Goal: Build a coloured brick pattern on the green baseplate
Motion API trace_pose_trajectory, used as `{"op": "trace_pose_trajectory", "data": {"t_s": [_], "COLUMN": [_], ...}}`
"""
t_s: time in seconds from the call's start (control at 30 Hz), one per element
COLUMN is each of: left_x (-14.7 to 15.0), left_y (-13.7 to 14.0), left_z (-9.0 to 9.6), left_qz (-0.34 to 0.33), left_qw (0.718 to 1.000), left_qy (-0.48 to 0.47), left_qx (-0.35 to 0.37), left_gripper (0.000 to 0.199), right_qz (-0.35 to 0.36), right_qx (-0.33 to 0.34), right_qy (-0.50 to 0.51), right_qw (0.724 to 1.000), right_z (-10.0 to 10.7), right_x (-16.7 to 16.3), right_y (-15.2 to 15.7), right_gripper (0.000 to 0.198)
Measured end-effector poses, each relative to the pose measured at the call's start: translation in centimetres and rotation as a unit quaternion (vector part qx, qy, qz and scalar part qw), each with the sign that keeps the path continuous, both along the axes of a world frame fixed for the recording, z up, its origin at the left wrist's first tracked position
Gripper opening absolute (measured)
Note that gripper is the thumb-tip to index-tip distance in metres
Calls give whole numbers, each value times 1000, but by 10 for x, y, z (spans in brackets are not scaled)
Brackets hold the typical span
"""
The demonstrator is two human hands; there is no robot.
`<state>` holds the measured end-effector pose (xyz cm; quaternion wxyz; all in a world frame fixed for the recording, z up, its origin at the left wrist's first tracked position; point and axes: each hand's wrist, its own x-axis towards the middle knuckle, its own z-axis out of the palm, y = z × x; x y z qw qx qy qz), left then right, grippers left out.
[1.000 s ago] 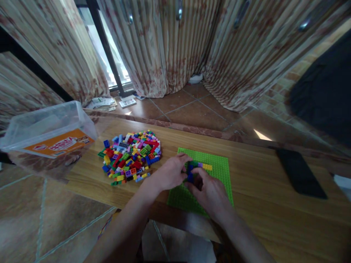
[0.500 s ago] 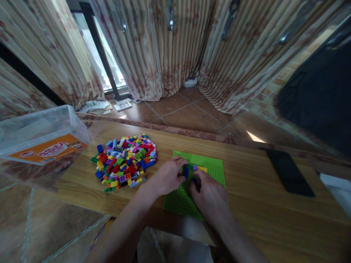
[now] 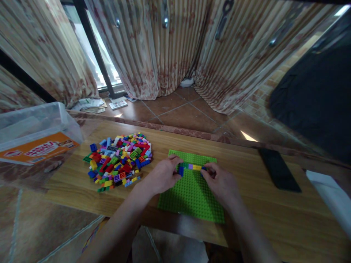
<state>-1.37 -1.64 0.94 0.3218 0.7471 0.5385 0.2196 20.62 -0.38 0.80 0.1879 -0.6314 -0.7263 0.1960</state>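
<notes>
With our right hand [image 3: 222, 182] we pinch a small dark blue brick [image 3: 203, 169] between thumb and forefinger, at the right end of a row of bricks [image 3: 195, 167]. Our left hand [image 3: 163, 175] curls at the row's other end, thumb and forefinger beside a blue brick [image 3: 181, 171]; we cannot tell whether they grip it. Between our hands the row runs green, purple, then yellow, on the upper part of a green studded baseplate [image 3: 193, 195]. Our fingers cover both ends of the row, and our left forearm reaches up between the baseplate and a heap of mixed bricks [image 3: 117, 160].

Beyond the heap, at our far left, we have a clear plastic bin [image 3: 71, 122] with an orange label [image 3: 41, 148]; a pale patch shows inside it, too hazy for us to name. Well to the right of the baseplate lies a flat black slab [image 3: 279, 170], with something white [image 3: 329, 193] past it.

All this sits along our wooden table [image 3: 260, 215]. Past its far edge we see brown floor tiles [image 3: 181, 109], papers [image 3: 90, 105] by the window frame, striped floral curtains [image 3: 142, 54], and a large dark covered shape [image 3: 312, 95] at right.
</notes>
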Motion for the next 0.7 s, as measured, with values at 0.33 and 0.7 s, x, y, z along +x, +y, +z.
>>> {"op": "trace_pose_trajectory", "data": {"t_s": [0.33, 0.7], "left_x": [0, 1], "left_y": [-1, 0], "left_z": [4, 1], "left_qz": [-3, -5], "left_qw": [1000, 1000], "left_qy": [-2, 0], "left_qx": [-11, -8], "left_gripper": [42, 40], "right_qz": [17, 49], "right_qx": [-68, -51], "right_qy": [82, 75], "right_qw": [994, 995], "right_z": [1, -3], "right_x": [13, 18], "right_y": [6, 12], "right_gripper": [40, 27]}}
